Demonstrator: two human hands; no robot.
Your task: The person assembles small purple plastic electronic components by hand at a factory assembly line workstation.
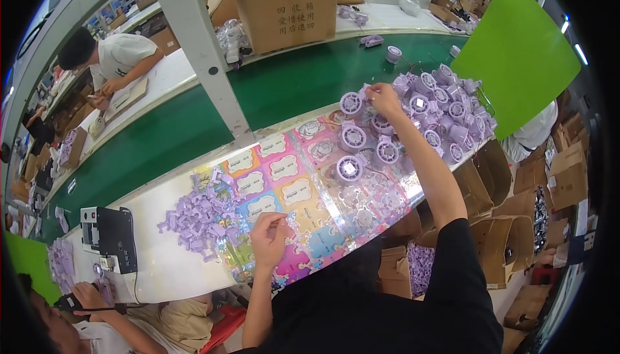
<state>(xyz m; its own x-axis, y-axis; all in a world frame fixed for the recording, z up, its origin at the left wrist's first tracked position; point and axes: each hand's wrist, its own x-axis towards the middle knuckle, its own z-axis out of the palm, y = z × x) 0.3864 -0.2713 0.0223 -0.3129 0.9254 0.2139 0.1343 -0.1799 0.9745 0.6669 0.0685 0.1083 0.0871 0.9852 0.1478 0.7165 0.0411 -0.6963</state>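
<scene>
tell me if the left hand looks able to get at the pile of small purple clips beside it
Probably yes. The left hand hovers over the colourful mat, and the pile of small purple clips lies just to its left on the white bench with nothing between them.

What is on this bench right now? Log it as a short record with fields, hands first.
left hand: rests with fingers curled on the colourful patterned mat, beside the pile of small lilac parts; whether it holds anything cannot be told
right hand: stretched forward, fingers on a round lilac fan unit at the edge of the heap of fan units
bench centre: three more round units lie on the mat
behind: green conveyor belt, cardboard box
left end: black device near another person's hand
</scene>
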